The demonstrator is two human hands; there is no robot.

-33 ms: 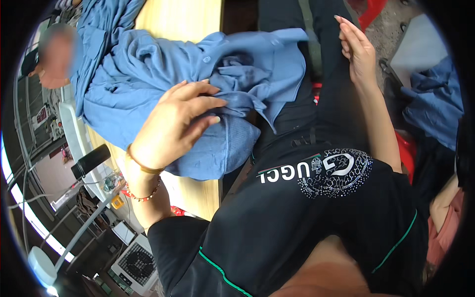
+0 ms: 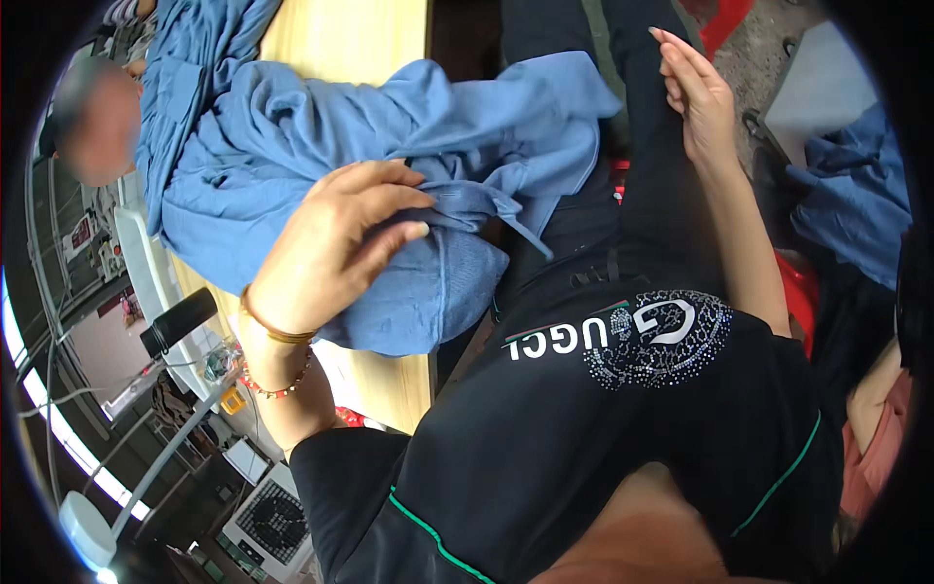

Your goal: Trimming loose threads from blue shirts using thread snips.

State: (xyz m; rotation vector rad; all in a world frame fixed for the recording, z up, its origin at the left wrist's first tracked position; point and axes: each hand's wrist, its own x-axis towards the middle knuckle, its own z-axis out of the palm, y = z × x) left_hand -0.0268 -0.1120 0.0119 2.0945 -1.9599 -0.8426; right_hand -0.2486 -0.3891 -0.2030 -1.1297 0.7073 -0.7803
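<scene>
A crumpled blue shirt (image 2: pixel 321 127) lies over the wooden tabletop, its loose end reaching past the table edge over my dark trousers. My left hand (image 2: pixel 336 234) rests on it, palm down. Its fingers are bent and the thumb stands apart from them; the fingertips touch the folds near the bunched middle. No grip on the fabric shows. Off the shirt, to the right, my right hand (image 2: pixel 702 97) is raised over the edge of my leg. Its fingers lie close together, loosely bent, with nothing visible in them; the thumb is mostly hidden.
Beneath the shirt is a pale wooden table (image 2: pixel 379 384). More blue cloth (image 2: pixel 856 195) hangs at the right by a grey panel (image 2: pixel 817 83). A person (image 2: pixel 97 122) is at the far left, near a black cylinder (image 2: pixel 178 321) and a lamp arm (image 2: pixel 175 448). Another person's arm (image 2: pixel 876 389) shows at right.
The shirt's loose upper flap has folded over, covering the buttoned edge seen before, and its corner has shifted slightly right. My left hand has moved a little left; my right hand barely shifts.
</scene>
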